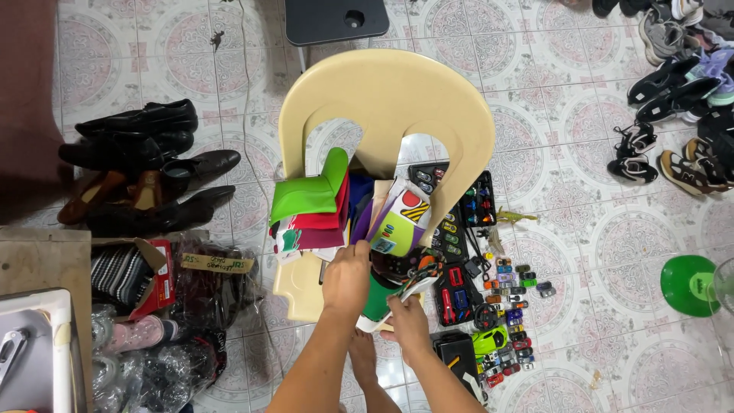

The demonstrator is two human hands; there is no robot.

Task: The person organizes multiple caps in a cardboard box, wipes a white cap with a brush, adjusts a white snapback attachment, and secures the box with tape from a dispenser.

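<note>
While on the beige chair (382,99), both hands clenched: left hand (346,277), right hand (407,321) on green-white toy (380,298).

Floor (596,229): patterned tiles.
On it: beige plastic chair (397,99), black shoes (145,130), toy cars (508,306), green lid (686,284).
Chair seat: colourful toys (336,206).
</note>
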